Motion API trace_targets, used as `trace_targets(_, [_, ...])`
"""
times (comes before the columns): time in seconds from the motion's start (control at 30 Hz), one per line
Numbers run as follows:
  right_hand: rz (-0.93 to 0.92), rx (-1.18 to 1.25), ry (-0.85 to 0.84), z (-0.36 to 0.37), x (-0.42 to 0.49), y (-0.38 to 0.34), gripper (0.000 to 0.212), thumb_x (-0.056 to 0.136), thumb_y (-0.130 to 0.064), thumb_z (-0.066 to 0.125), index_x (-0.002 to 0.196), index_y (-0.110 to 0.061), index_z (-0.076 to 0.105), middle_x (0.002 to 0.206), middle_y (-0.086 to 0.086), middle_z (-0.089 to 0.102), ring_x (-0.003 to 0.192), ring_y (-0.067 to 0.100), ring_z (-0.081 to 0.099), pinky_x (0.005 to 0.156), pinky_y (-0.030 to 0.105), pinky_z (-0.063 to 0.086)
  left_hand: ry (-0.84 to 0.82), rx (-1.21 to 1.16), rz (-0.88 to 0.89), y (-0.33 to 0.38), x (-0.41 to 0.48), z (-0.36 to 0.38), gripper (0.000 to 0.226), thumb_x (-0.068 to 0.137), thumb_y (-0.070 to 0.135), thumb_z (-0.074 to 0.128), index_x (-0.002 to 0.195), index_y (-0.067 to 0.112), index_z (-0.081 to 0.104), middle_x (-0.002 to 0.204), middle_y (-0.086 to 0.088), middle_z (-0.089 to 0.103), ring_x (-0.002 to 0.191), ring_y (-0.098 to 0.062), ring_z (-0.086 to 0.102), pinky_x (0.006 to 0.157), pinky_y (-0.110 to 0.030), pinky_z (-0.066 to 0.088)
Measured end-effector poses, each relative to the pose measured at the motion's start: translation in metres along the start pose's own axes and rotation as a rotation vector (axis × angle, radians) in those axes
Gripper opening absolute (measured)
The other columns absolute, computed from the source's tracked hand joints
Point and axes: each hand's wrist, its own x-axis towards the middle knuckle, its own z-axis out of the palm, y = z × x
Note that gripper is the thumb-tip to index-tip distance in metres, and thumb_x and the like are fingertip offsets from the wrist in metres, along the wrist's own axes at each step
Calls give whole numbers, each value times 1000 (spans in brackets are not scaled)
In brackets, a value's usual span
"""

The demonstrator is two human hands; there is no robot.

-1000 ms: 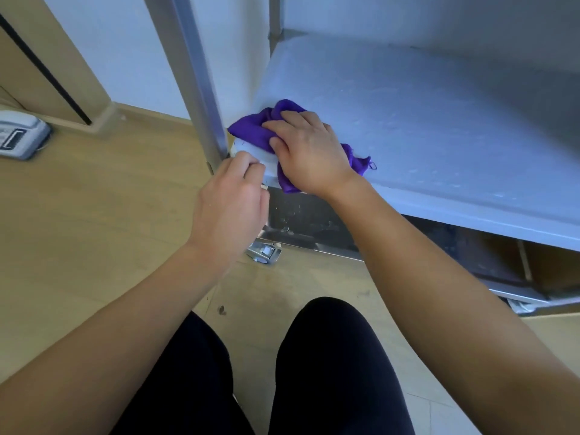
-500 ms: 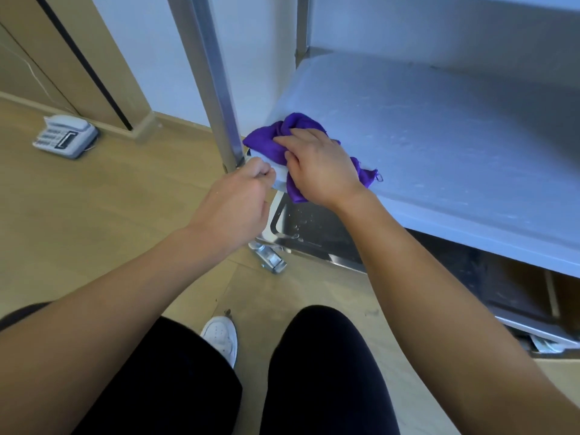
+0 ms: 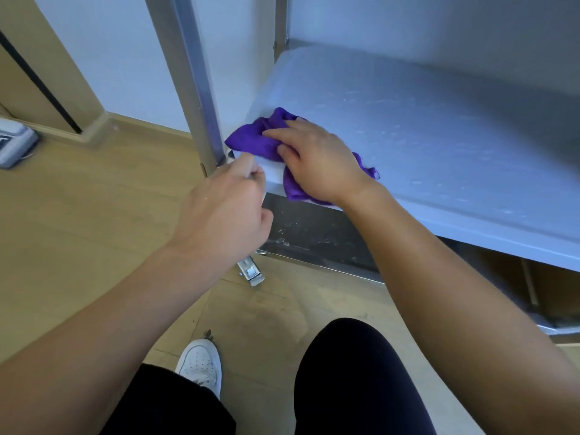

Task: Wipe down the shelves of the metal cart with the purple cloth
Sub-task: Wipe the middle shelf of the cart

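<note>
With the right hand (image 3: 317,161), fingers nearly straight and a little spread, pressed the purple cloth (image 3: 251,139) down on the front left corner of the cart's middle shelf (image 3: 439,127), just beside the upright post (image 3: 201,98). With the left hand (image 3: 226,208), fingers curled, apparently pinched the front lip of that shelf at the same corner, just apart from the cloth. Had the cloth bunched under the right palm, one tail hanging over the front edge, so needed no reach from the nearer hand. Judged the rest of the shelf to run away to the right and back, along its long axis. Could read no brand or writing anywhere, neither on the grey device (image 3: 12,146) on the floor nor on the white shoe (image 3: 201,362).
</note>
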Motion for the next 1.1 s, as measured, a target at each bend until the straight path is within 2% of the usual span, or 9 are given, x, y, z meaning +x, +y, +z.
trace_targets(0.13, [100, -112, -14, -8, 25, 14, 40, 102, -23, 35, 139, -27, 47, 133, 1, 53, 125, 22, 43, 99, 36, 37, -6, -35, 5, 0, -3, 5, 48, 82, 15, 53, 129, 6, 55, 134, -1, 43, 106, -23, 52, 63, -30, 38])
trace_targets(0.23, [113, -181, -7, -7, 38, 20, 41, 102, -18, 34, 139, -24, 48, 131, 3, 54, 121, 24, 43, 99, 34, 34, -19, -32, 7, 1, -1, 6, 49, 85, 17, 51, 133, 7, 53, 134, 0, 41, 107, -20, 51, 64, -28, 36])
trace_targets(0.37, [65, -9, -90, -14, 30, 20, 40, 101, -17, 38, 139, -22, 48, 142, -1, 49, 131, 20, 40, 108, 30, 32, -26, -14, 5, 3, 3, 4, 49, 86, 17, 49, 133, 5, 53, 129, -2, 42, 108, -19, 48, 64, -27, 35])
trace_targets(0.43, [16, 52, -113, -19, 15, 18, 39, 101, -16, 41, 138, -22, 50, 143, -2, 48, 133, 16, 39, 102, 18, 25, -36, -4, 6, 4, 4, 3, 47, 86, 17, 49, 131, 3, 53, 127, -3, 42, 111, -20, 46, 66, -27, 35])
trace_targets(0.5, [-42, 83, -125, -24, -4, 16, 38, 100, -15, 44, 136, -21, 52, 141, -2, 50, 130, 15, 41, 98, 15, 25, -39, 0, 3, 7, 4, 3, 45, 86, 16, 49, 128, 1, 54, 125, -4, 41, 113, -21, 44, 66, -28, 35])
trace_targets(0.67, [-102, 86, -89, -26, -29, 14, 36, 100, -14, 44, 133, -19, 56, 130, -3, 58, 121, 15, 48, 99, 26, 37, -9, -11, 3, 10, 4, 7, 40, 83, 14, 49, 118, -4, 60, 118, -8, 46, 105, -24, 47, 66, -28, 35])
trace_targets(0.9, [67, 40, -51, -10, 13, 14, 38, 102, -22, 38, 137, -30, 50, 145, -8, 46, 134, 16, 39, 105, 38, 38, 45, -42, 3, 2, 5, 11, 34, 78, 17, 50, 101, 0, 68, 109, -5, 54, 90, -25, 53, 63, -28, 37])
trace_targets(1.0, [118, 4, -19, -5, 33, 15, 39, 102, -23, 36, 137, -30, 49, 142, -8, 48, 130, 18, 42, 99, 36, 41, 94, -47, 7, 1, 12, 11, 36, 81, 23, 48, 102, 4, 70, 107, -3, 59, 86, -27, 57, 65, -32, 44])
trace_targets(1.1, [130, -23, -4, -3, 43, 19, 39, 102, -22, 35, 138, -29, 49, 140, -6, 51, 127, 18, 46, 95, 33, 41, 97, -77, 45, 4, 28, 17, 44, 88, 30, 44, 118, 6, 65, 121, -7, 60, 99, -30, 61, 79, -37, 50])
